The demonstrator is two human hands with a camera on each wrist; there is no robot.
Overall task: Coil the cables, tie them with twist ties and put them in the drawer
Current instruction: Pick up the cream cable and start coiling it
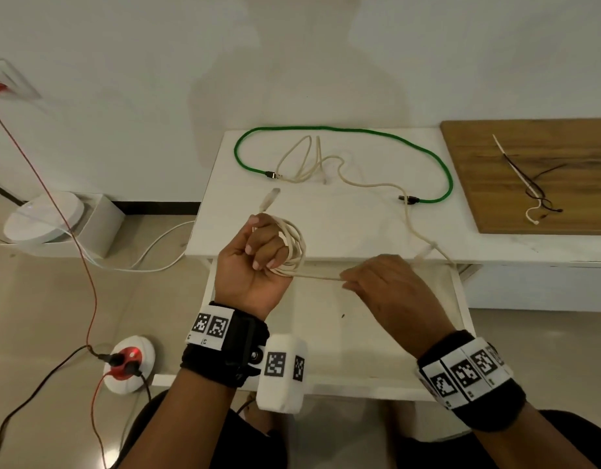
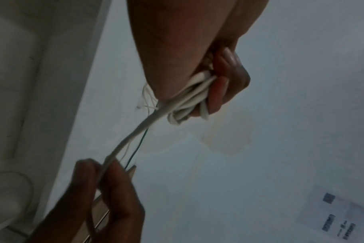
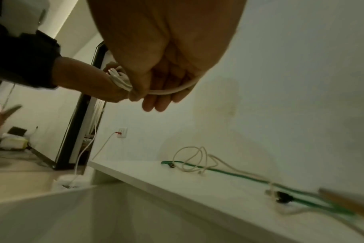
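My left hand (image 1: 258,252) grips a coil of cream cable (image 1: 294,247) above the table's front edge, its plug (image 1: 269,199) sticking up past the fingers. In the left wrist view the coil (image 2: 189,102) is bunched under my curled fingertips (image 2: 218,92). My right hand (image 1: 377,279) pinches the same cable's straight run (image 1: 319,277) just right of the coil; the run (image 3: 168,91) crosses my palm. The cable's tail (image 1: 410,218) trails back over the white table (image 1: 343,228). A green cable (image 1: 343,131) and a thin cream cable (image 1: 302,157) lie loose behind. The open drawer (image 1: 329,319) is below my hands.
Twist ties, one white (image 1: 515,170) and some dark (image 1: 536,184), lie on a wooden board (image 1: 529,143) at the right. On the floor at the left are a red power strip (image 1: 128,360), a red wire (image 1: 69,231) and a white round device (image 1: 43,218).
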